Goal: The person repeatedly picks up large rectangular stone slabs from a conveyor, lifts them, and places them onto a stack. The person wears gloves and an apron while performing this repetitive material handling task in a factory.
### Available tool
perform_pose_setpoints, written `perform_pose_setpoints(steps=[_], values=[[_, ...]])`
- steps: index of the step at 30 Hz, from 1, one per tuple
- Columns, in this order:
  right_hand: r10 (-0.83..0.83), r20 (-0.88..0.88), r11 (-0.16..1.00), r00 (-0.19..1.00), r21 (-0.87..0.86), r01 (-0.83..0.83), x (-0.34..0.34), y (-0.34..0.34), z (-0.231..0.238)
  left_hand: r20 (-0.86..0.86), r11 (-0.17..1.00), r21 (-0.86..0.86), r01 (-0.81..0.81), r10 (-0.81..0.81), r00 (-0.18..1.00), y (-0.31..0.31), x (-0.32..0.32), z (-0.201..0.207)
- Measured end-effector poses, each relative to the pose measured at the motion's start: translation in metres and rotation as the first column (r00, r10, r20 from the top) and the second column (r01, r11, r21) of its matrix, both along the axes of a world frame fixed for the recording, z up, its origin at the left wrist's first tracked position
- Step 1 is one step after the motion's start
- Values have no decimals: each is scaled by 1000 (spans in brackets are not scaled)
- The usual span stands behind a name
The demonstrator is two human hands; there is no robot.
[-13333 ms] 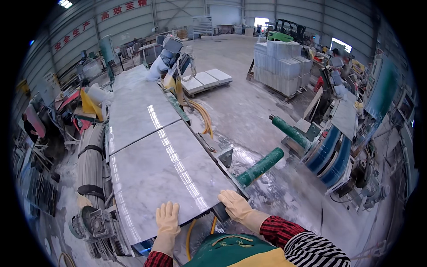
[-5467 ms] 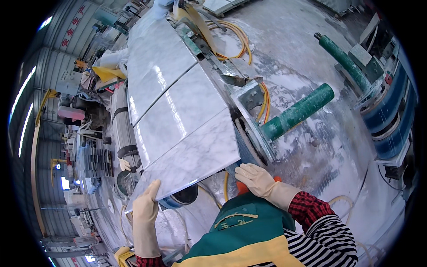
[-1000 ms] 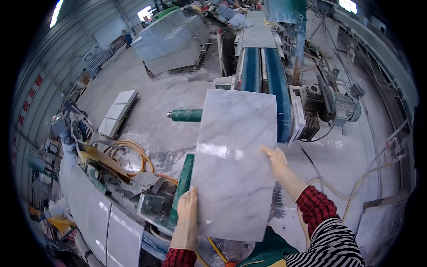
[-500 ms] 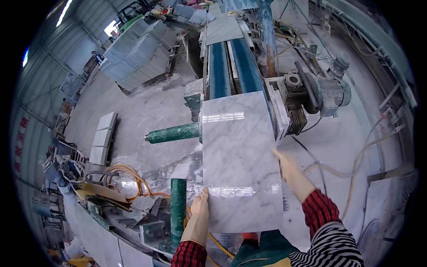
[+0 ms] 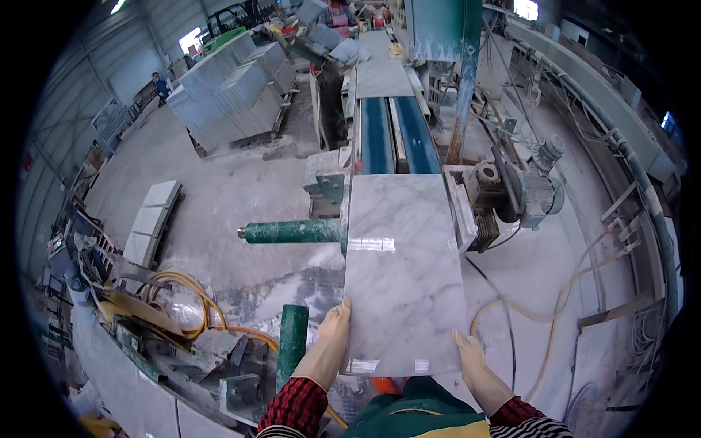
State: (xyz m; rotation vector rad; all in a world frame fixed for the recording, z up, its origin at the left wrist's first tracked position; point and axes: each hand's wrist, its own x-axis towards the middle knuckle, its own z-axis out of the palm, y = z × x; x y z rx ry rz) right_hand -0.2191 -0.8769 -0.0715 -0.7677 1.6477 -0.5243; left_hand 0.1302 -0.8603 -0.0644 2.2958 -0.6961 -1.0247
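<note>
A polished white marble slab with grey veins point(image 5: 405, 270) lies lengthwise before me, its far end over a blue two-strip conveyor belt point(image 5: 377, 139) and its near end at my waist. My left hand point(image 5: 332, 339), in a cream glove, grips the slab's left edge, thumb on top. On the opposite edge, close to the near corner, my right hand point(image 5: 478, 372) holds the slab, also gloved. Fingers under the stone are hidden. A second slab point(image 5: 383, 79) lies farther along the belt.
Left of the slab are a green horizontal roller point(image 5: 292, 232), a green upright post point(image 5: 292, 339) and yellow hoses point(image 5: 208, 306). A motor point(image 5: 537, 201) flanks the belt on the right. Slab stacks point(image 5: 230, 95) stand far left. A co-worker point(image 5: 339, 18) is beyond the belt.
My right hand has moved nearer to me along the slab's right edge and now grips close to the corner. The left hand stays on its edge. My view has tilted up.
</note>
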Motion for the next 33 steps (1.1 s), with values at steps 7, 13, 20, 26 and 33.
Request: perform_pose_setpoints(steps=[7, 13, 20, 26, 33], values=[[137, -29, 926, 990, -351, -139, 6, -75, -56, -69, 985, -113, -134, 126, 990, -93, 19, 0], [-98, 128, 982, 987, -150, 117, 62, -174, -22, 56, 973, -182, -139, 151, 987, -180, 35, 13], [-79, 225, 982, 971, -152, 116, 71, -223, -29, 721, 691, -322, 647, -264, 640, -181, 29, 24], [-44, -690, 288, 722, -701, -652, 82, -193, 21, 800, 343, -221, 913, -471, 371, -136, -3, 44], [130, -810, -13, 572, -578, -816, 94, -194, 2, 871, 246, -169, 954, -417, 261, -153, 4, 13]])
